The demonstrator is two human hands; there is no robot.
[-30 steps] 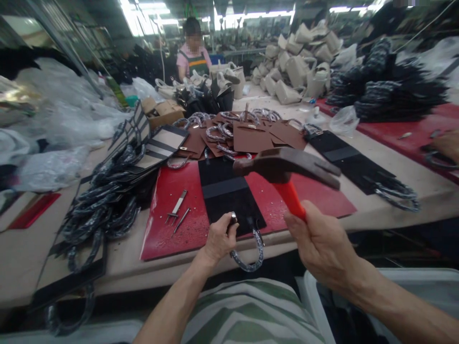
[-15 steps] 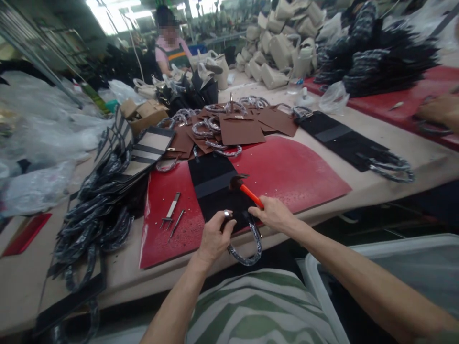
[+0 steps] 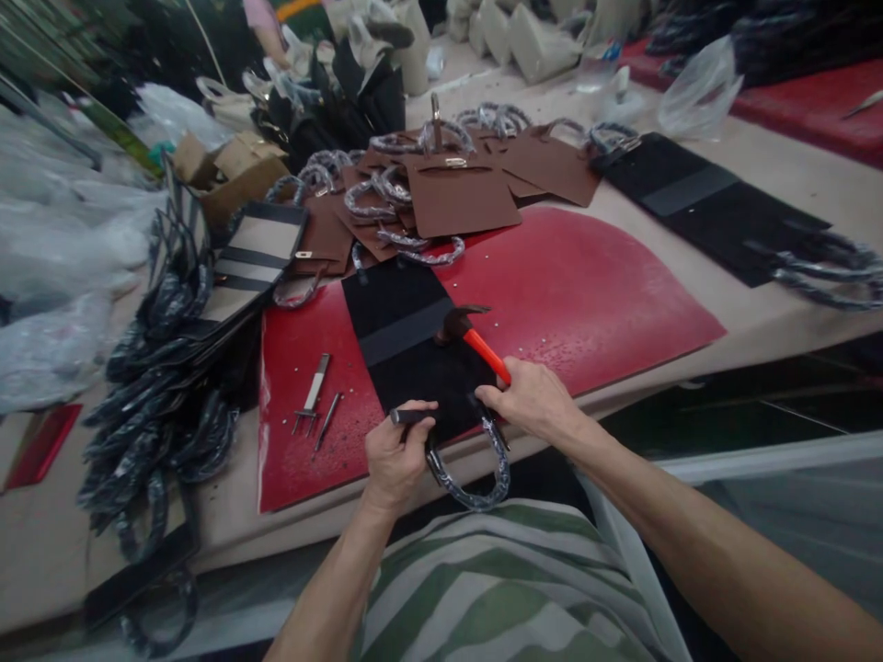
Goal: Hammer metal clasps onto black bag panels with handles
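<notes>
A black bag panel (image 3: pixel 407 331) lies on the red mat (image 3: pixel 579 303), its plastic-wrapped handle (image 3: pixel 475 496) hanging over the near table edge. My right hand (image 3: pixel 534 395) is closed around the orange handle of a claw hammer (image 3: pixel 487 351), whose dark head is above the panel. In my left hand (image 3: pixel 400 455) a short dark metal punch (image 3: pixel 412 416) is pinched between thumb and fingers, lying nearly sideways over the panel's near left edge. To the left on the mat rest a pronged punch (image 3: pixel 314 391) and a thin metal rod (image 3: pixel 328 421).
Brown bag panels (image 3: pixel 462 198) with wrapped handles are heaped behind the mat. Black wrapped pieces (image 3: pixel 158 395) pile up at the left, before a cardboard box (image 3: pixel 235 179). Another black panel (image 3: pixel 717 207) lies at the right. A person's arm (image 3: pixel 266 32) shows at the back.
The punch in my left hand has tipped from end-on to nearly sideways, and that hand has shifted slightly left. My right hand still grips the hammer. The camera view has tilted downward.
</notes>
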